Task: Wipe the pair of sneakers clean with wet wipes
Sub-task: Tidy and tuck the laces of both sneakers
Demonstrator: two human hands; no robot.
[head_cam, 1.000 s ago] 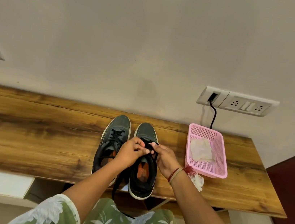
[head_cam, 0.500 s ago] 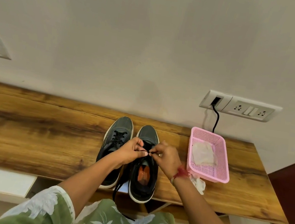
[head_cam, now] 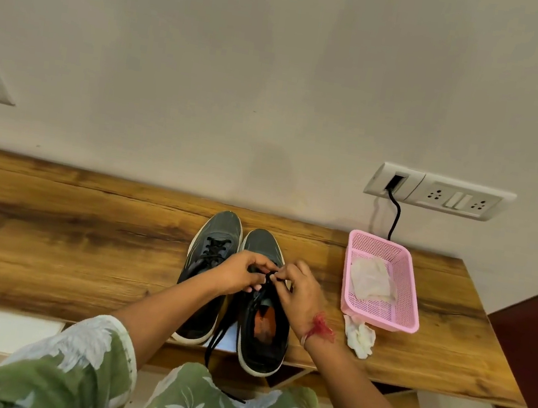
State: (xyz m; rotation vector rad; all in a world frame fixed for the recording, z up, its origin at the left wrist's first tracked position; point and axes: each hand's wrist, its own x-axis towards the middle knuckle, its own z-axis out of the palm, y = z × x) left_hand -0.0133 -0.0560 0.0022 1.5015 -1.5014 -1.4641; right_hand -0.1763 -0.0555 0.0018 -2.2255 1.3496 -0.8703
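1. The left sneaker (head_cam: 207, 274) stands laced on the counter (head_cam: 66, 237).
2. Both hands, left hand (head_cam: 239, 274) and right hand (head_cam: 300, 293), pinch the lace (head_cam: 220, 330) of the right sneaker (head_cam: 263, 334).
3. One crumpled wipe (head_cam: 359, 337) lies near the pink basket (head_cam: 382, 320), so wiping seems finished or nearly.

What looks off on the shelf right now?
Three things. The right sneaker has its heel past the wooden shelf's front edge, and a black lace hangs below that edge. A crumpled wipe lies on the wood beside the pink basket, not in it. Both hands pinch the laces.
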